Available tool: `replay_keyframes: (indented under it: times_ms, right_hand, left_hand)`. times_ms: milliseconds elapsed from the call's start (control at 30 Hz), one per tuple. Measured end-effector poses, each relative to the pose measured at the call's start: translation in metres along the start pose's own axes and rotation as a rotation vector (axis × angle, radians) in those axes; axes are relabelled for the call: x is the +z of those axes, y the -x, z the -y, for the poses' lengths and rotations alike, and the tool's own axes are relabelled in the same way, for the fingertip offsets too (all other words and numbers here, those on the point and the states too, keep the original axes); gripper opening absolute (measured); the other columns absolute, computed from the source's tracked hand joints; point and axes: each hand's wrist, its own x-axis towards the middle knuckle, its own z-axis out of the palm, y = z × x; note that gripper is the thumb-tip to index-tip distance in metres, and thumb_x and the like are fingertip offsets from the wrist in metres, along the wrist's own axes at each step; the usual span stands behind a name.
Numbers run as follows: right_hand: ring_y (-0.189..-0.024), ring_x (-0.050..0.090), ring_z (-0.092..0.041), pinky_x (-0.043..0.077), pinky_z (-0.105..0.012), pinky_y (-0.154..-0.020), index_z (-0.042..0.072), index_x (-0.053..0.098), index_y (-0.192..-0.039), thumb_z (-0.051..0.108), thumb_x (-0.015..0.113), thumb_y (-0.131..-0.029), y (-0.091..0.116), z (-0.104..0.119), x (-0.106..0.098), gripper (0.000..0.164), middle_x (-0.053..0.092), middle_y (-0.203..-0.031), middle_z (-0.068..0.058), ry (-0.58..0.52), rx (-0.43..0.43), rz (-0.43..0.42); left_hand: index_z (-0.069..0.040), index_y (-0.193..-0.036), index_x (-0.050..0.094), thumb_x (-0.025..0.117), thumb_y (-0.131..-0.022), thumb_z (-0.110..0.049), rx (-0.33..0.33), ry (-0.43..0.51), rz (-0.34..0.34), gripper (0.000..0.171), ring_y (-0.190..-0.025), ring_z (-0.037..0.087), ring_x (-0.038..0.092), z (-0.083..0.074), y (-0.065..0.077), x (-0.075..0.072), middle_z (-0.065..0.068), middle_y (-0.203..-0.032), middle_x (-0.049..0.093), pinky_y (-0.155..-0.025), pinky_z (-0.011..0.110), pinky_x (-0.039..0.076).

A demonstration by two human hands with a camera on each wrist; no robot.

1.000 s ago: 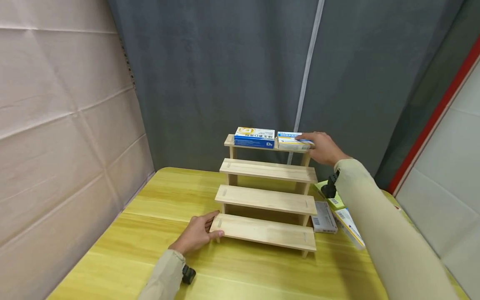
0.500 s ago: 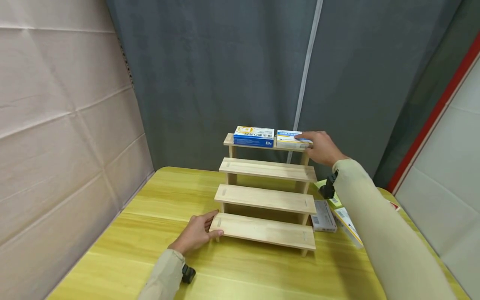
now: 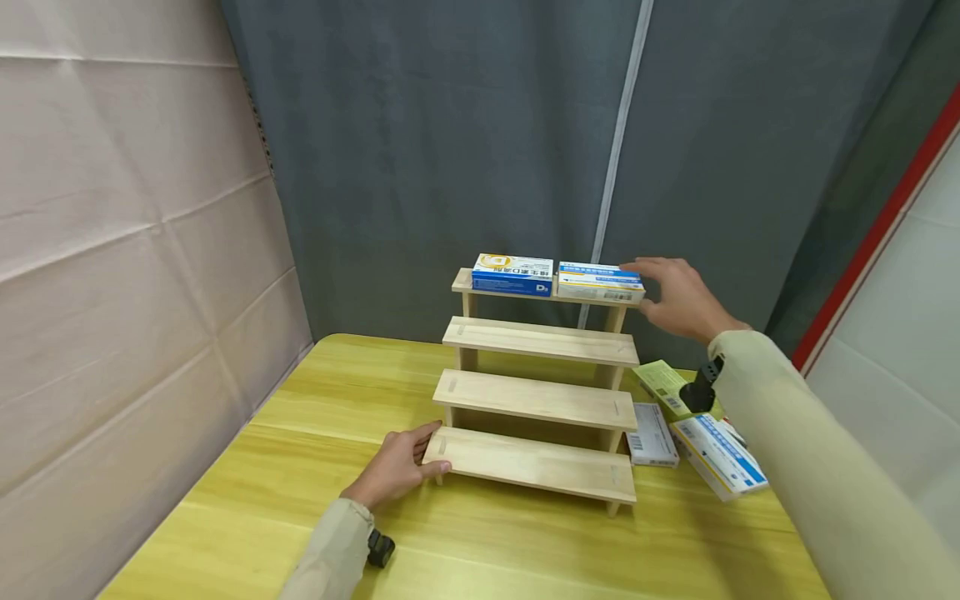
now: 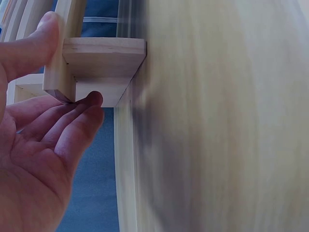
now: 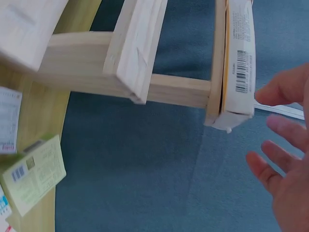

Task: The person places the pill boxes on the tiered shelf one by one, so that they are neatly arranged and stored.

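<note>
A four-step wooden display stand [image 3: 534,393] stands on the table. My left hand [image 3: 397,467] grips the left end of its lowest step, thumb on the front edge and fingers around the end; the left wrist view shows the thumb [image 4: 41,46] and fingers on either side of the board. On the top step lie a blue-and-white medicine box [image 3: 513,276] at left and a white medicine box with blue and yellow stripes [image 3: 600,282] at right. My right hand [image 3: 684,298] is just right of the striped box, fingers loosely spread and holding nothing.
Right of the stand lie a grey-white box [image 3: 652,435], a yellow-green box [image 3: 663,387] and a blue-and-white box [image 3: 720,454], partly under my right arm in the head view. A grey curtain [image 3: 420,167] hangs behind the table [image 3: 337,392].
My right hand has come off the striped box and moved to the right, leaving it on the top step. My left hand keeps its grip on the lowest step.
</note>
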Motion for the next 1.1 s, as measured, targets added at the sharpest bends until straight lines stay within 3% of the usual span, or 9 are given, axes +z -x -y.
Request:
replay_keyframes:
  times_ms: [200,567,1100]
  right_hand:
    - [-0.140,0.033,-0.053,0.026,-0.074,-0.114,0.006,0.049,-0.147,0.009,0.062,-0.095,0.022,-0.005,-0.006,0.055,0.039,-0.154,-0.030,0.056,-0.001,-0.045]
    - [-0.132,0.042,-0.052,0.033,-0.076,-0.106,0.003,0.054,-0.142,0.015,0.071,-0.092,0.065,-0.016,0.002,0.053,0.049,-0.144,-0.031,0.076,-0.003,-0.123]
    - [-0.120,0.051,-0.051,0.046,-0.073,-0.090,0.004,0.056,-0.139,0.020,0.071,-0.093,0.113,-0.043,0.024,0.051,0.053,-0.136,-0.030,0.090,0.052,-0.093]
  left_hand:
    - [0.004,-0.151,0.040,0.076,-0.089,-0.034,0.011,-0.006,-0.009,0.081,-0.131,0.037,0.059,0.001,0.001,0.002,0.027,-0.147,0.051,-0.103,0.041,0.054]
    - [0.004,-0.151,0.041,0.077,-0.089,-0.032,0.000,-0.007,-0.028,0.080,-0.131,0.037,0.058,-0.001,0.001,0.002,0.027,-0.147,0.051,-0.104,0.040,0.054]
    - [0.005,-0.151,0.039,0.076,-0.090,-0.033,0.013,-0.001,-0.021,0.081,-0.131,0.038,0.058,0.000,0.002,0.002,0.028,-0.147,0.050,-0.103,0.040,0.054]
